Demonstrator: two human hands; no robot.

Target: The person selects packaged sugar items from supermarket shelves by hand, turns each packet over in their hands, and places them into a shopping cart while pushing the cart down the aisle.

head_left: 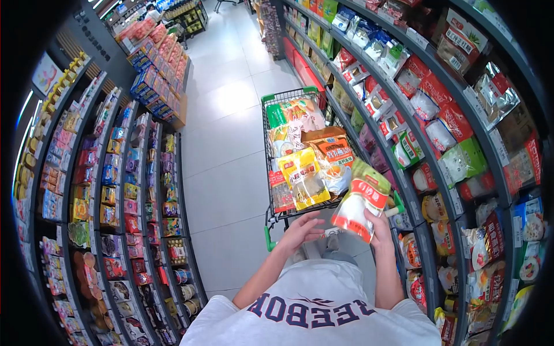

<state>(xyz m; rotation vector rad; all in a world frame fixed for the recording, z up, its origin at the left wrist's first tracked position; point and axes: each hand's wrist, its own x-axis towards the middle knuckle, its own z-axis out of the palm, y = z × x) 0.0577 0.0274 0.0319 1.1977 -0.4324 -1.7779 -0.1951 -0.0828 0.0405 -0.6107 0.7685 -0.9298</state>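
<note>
Your right hand (379, 228) grasps the white sugar bag (365, 196) by its lower right edge, thumb across the front and the other fingers hidden behind it. That bag, with a green top, red label and white contents, tilts with its top leaning away from you, above the near right corner of the shopping cart (312, 90). Your left hand (302, 229) is free, its fingers loosely spread just left of the bag's lower end; you cannot tell whether it touches the cart handle (269, 239).

Directly beyond your left hand, a yellow rock sugar bag (304, 180) lies in the cart, with an orange bag (330, 151) to its right and a green-and-white bag (279, 114) at the far end. Well to the right of your right hand, the shelves (419, 228) carry more packets; well to the left of your left hand, another row of shelves (180, 202) holds small colourful packs. Pale floor tiles (222, 173) stretch ahead between them.
</note>
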